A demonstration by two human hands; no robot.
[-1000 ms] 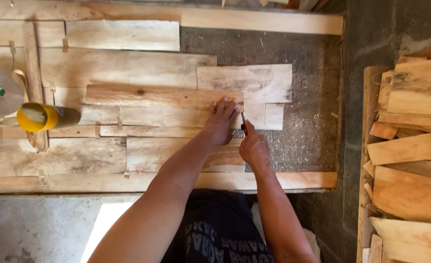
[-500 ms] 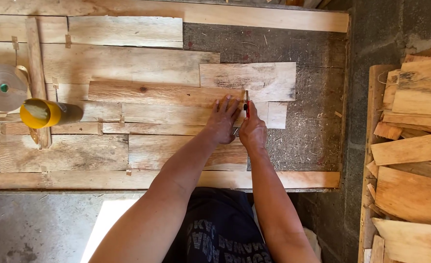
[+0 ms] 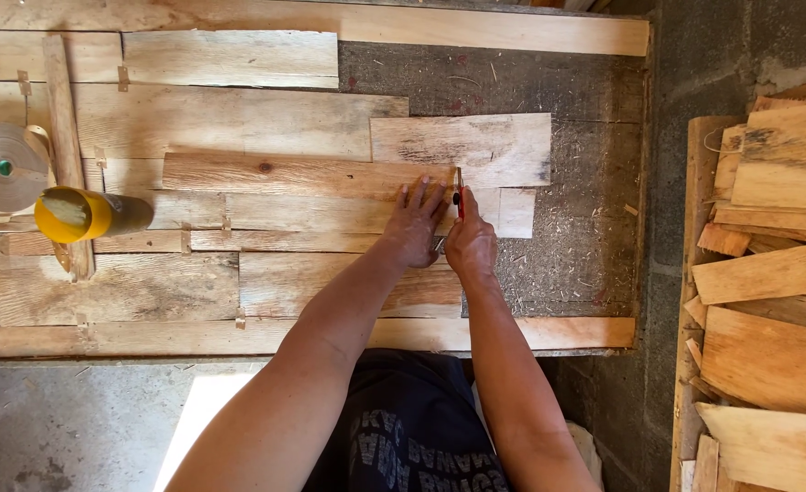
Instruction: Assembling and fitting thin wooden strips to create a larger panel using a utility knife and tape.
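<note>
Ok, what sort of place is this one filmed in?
Probably a woodworking shop: thin wood boards laid in a frame, a stack of offcuts alongside, sawdust, concrete floor.

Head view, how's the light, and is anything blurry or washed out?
Head view: soft, even daylight on the planks, faint shadows only; sharp around the left hand and the right hand with its cutter; the pale floor patch beside the torso is washed out; no clear blur or distortion.
</note>
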